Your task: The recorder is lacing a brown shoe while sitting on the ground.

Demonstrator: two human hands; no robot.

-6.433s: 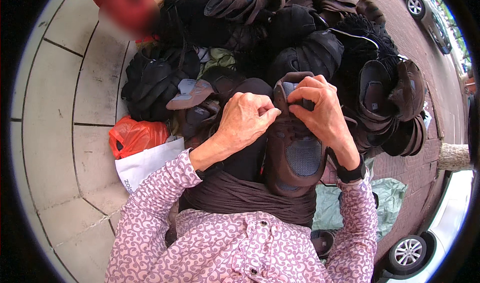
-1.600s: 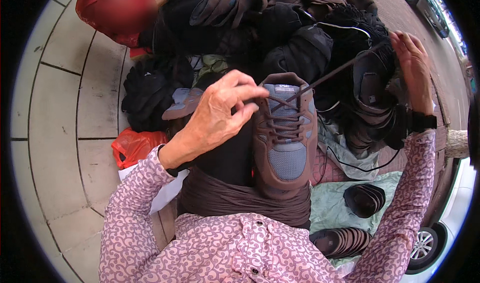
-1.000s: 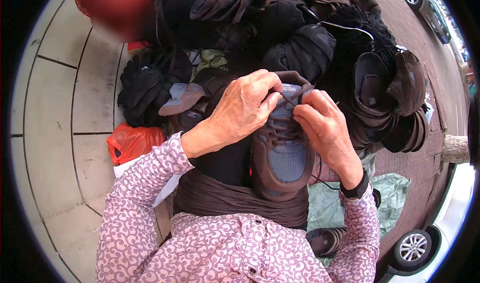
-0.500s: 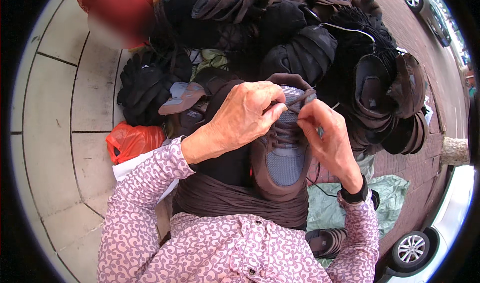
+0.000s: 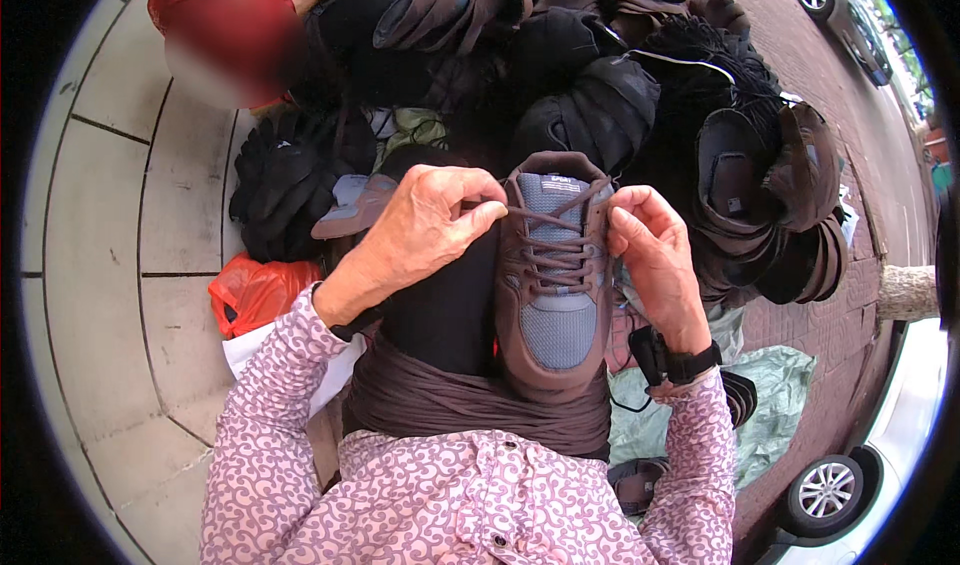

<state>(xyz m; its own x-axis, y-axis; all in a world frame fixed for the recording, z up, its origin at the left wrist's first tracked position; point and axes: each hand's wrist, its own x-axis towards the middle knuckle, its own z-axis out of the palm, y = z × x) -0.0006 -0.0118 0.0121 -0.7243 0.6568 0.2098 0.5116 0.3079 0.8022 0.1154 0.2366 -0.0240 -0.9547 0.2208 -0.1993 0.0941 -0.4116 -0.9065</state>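
Note:
A brown and grey sneaker (image 5: 556, 337) rests on my lap, toe toward me, with a brown shoelace (image 5: 553, 255) criss-crossed through its lower eyelets. My left hand (image 5: 425, 220) is closed, pinching the lace between thumb and forefinger at the shoe's upper left edge. From there the lace runs across the grey tongue (image 5: 550, 190). At the upper right eyelets my right hand (image 5: 655, 250) touches the shoe with bent fingers pressed together; what lies between its fingertips is hidden. A thick bundle of brown laces (image 5: 480, 405) lies across my lap.
Many black and brown shoes (image 5: 590, 115) are heaped ahead of me. At left sits an orange plastic bag (image 5: 262, 290); a green plastic sheet (image 5: 775, 405) lies at right. A person in red (image 5: 225, 35) is at the far left. Parked cars (image 5: 845, 20) stand along the right.
My left hand has moved left, drawing the lace out from the middle of the shoe to its left edge. My right hand stays at the shoe's right side. The tongue is now more exposed.

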